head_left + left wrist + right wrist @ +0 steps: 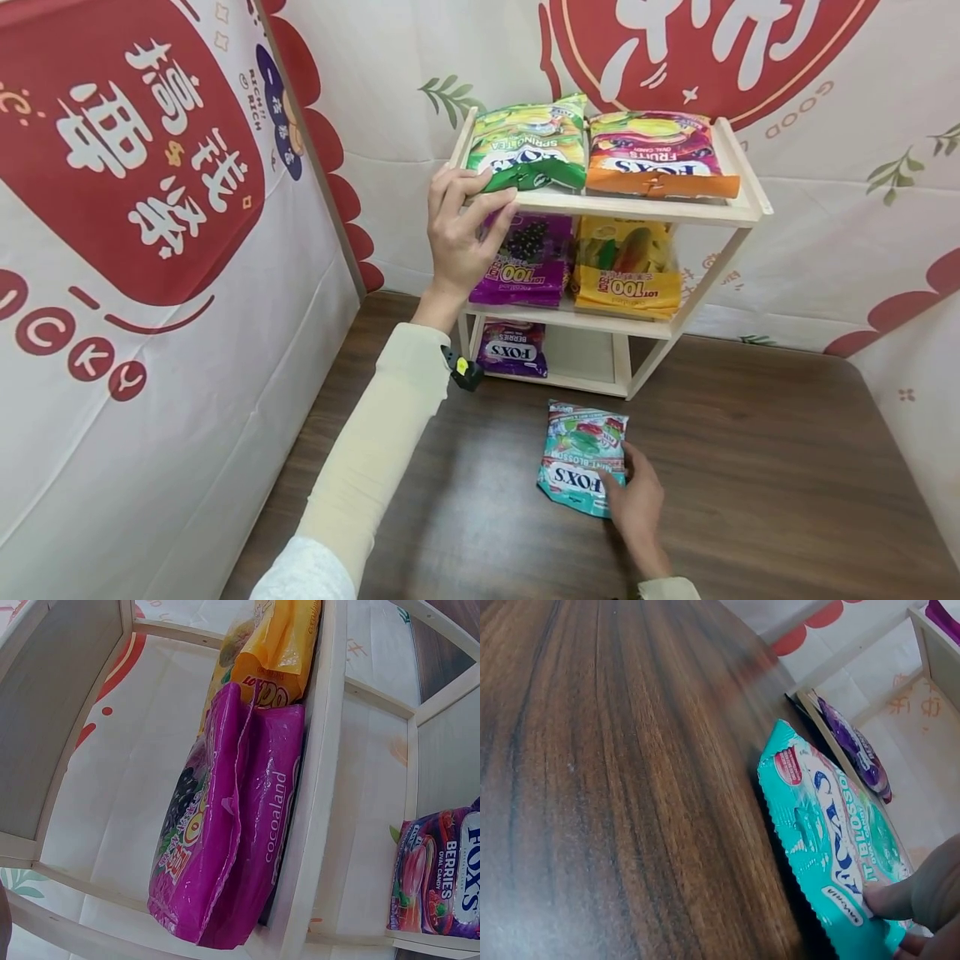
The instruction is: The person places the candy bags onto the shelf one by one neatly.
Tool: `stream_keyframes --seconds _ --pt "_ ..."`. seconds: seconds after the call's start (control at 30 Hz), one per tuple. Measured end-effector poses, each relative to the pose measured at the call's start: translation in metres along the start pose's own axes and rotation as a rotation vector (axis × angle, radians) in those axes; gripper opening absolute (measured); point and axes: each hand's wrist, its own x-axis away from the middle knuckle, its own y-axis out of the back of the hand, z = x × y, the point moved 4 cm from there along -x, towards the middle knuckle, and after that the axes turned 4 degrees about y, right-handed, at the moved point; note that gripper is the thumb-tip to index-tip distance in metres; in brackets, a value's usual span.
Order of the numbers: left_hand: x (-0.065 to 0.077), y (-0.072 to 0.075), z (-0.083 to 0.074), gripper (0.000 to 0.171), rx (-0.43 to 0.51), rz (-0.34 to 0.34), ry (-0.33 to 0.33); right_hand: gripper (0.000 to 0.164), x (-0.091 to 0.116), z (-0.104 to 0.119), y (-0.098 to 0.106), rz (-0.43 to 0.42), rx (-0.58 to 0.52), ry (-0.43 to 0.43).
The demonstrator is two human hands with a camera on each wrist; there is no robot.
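Observation:
My right hand (636,500) grips the right edge of a teal Fox's candy bag (581,458), thumb on its front, close over the table in front of the rack. In the right wrist view the thumb presses the teal bag (832,847) near its lower corner. My left hand (468,225) rests at the left front edge of the top shelf (637,206), fingers by the green Spring Tea bag (528,146). Beside that bag lies the Fruits bag (660,154) with an orange edge. In the left wrist view only a sliver of the hand shows at the left edge.
A purple bag (525,258) and a yellow bag (628,267) stand on the middle shelf. The purple Berries bag (513,348) sits at the left of the bottom shelf (585,354). The rack stands on a brown wooden table (765,467), with printed cloth (390,75) behind and left.

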Motion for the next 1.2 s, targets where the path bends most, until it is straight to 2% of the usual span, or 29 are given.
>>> stream_keyframes --seconds 0.27,0.47,0.73,0.9,1.0,1.2 --pt "-0.001 -0.001 0.000 0.013 0.002 -0.002 -0.008 0.042 0.002 -0.002 0.002 -0.088 -0.010 0.043" --pt "-0.002 -0.002 0.000 0.013 0.002 0.001 -0.006 0.034 0.003 -0.004 0.004 -0.120 -0.022 0.006" --pt "-0.001 0.000 0.000 0.012 -0.004 -0.003 -0.004 0.032 0.002 -0.010 0.004 -0.073 -0.067 -0.056" --pt "-0.001 0.000 0.000 0.013 -0.001 -0.001 -0.002 0.041 0.002 -0.013 0.004 -0.050 -0.108 -0.093" --pt "0.000 0.000 0.000 0.012 -0.001 -0.001 0.000 0.050 0.001 -0.014 0.004 -0.023 -0.164 -0.136" --pt "0.000 -0.001 0.000 0.013 0.000 -0.003 -0.002 0.055 0.000 -0.012 0.005 0.036 -0.369 -0.235"
